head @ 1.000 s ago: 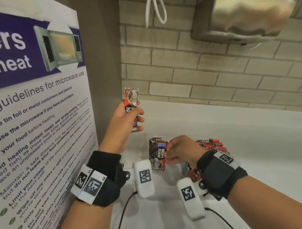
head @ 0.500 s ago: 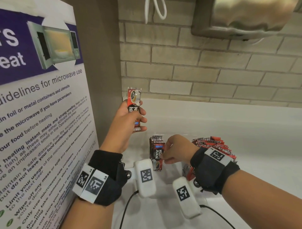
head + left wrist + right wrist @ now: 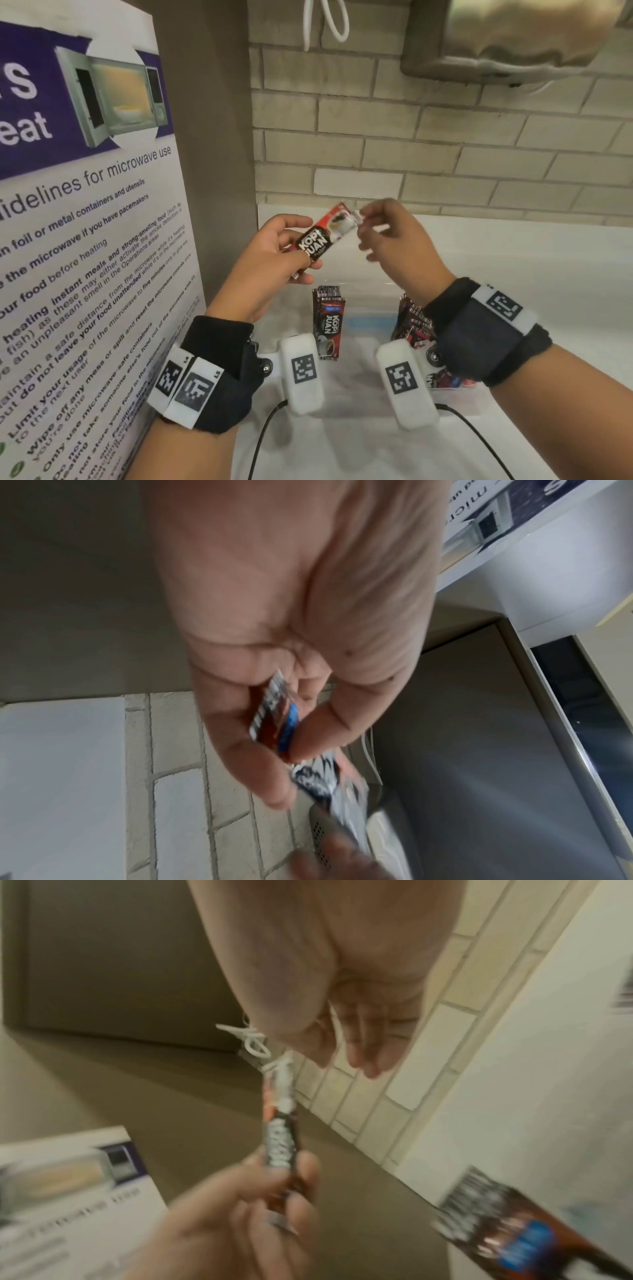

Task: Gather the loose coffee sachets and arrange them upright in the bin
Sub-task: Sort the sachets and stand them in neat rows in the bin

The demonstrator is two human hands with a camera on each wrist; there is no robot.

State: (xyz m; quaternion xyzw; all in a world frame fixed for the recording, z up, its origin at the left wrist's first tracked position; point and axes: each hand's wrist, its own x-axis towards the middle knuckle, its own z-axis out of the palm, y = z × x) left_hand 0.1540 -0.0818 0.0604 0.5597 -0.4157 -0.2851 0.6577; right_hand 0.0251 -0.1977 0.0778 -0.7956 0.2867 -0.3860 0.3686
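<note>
A Kopi Juan coffee sachet (image 3: 320, 240), tilted above the clear bin (image 3: 370, 323) at 12 o'clock, is gripped low by the left hand (image 3: 274, 260) and pinched at its top by the right hand (image 3: 394, 236); opposed pulling could tear it, or a rushed handover drop it beside the upright sachets (image 3: 328, 318).

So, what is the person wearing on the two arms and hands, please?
Both hands, the left hand and the right hand, are bare, without gloves or sleeves. Each wrist carries a black wrist band with white square-patterned marker tags. A white rounded camera unit, also marked, sticks out from each band, and a thin black cable runs from it.
</note>
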